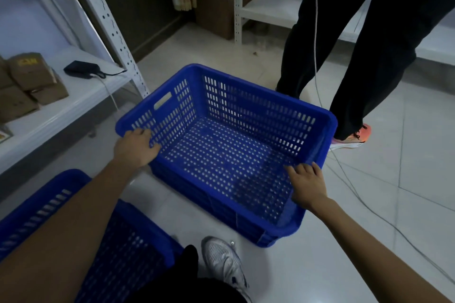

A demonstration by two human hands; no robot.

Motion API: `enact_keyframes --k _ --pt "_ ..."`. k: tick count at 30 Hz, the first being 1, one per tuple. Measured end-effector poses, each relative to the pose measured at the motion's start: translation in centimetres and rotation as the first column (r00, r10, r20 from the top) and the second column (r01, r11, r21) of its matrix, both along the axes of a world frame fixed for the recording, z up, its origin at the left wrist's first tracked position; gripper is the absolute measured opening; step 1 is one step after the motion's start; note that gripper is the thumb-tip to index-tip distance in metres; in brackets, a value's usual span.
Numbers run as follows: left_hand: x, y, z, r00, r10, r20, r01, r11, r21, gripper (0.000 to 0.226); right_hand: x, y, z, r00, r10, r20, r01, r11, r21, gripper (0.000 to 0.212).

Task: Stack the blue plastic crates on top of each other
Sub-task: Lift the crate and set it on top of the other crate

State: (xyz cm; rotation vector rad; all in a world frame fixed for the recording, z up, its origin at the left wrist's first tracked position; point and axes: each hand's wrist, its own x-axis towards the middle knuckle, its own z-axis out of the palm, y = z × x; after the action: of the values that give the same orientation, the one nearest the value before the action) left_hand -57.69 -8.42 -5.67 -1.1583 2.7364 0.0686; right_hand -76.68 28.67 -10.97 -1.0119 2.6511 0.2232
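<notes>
A blue perforated plastic crate sits in the middle of the tiled floor, seemingly atop another blue crate whose wall shows beneath its near side. My left hand grips the crate's near-left corner, fingers curled over the rim. My right hand holds the near-right rim, fingers hooked over the edge. A further blue crate lies at the lower left, partly hidden by my left forearm.
Another person in dark trousers stands just behind the crate at right, one orange shoe showing. White metal shelving with cardboard boxes runs along the left. A pale cable trails across the floor at right. My white shoe is below.
</notes>
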Motion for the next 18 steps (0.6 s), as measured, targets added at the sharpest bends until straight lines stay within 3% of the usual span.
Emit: enact_keyframes --k 4,7,11,15,18 --pt "-0.6 -0.5 0.0 0.999 0.037 0.032 -0.037 0.999 -0.014 0.054 -0.1 2.9 -0.1 0.997 -0.06 -0.051 0.058 0.997 -0.051 0.076" --pt "-1.3 -0.8 -0.3 0.998 0.034 0.058 -0.033 0.999 -0.021 0.054 -0.1 3.8 -0.5 0.935 -0.339 -0.108 0.315 0.93 -0.191 0.084" --pt "-1.4 -2.0 -1.3 0.997 0.079 0.019 -0.079 0.996 -0.031 0.051 -0.1 3.5 -1.0 0.815 -0.571 0.101 0.571 0.758 -0.314 0.092" --pt "-1.3 -4.3 -3.3 0.987 0.16 -0.022 -0.16 0.987 0.01 0.049 -0.7 3.8 -2.0 0.755 -0.64 0.143 0.635 0.658 -0.404 0.088" --pt "-1.7 -5.9 -4.9 0.989 0.149 -0.023 -0.15 0.987 -0.058 0.044 -0.9 4.1 -2.7 0.723 -0.674 0.153 0.663 0.613 -0.43 0.086"
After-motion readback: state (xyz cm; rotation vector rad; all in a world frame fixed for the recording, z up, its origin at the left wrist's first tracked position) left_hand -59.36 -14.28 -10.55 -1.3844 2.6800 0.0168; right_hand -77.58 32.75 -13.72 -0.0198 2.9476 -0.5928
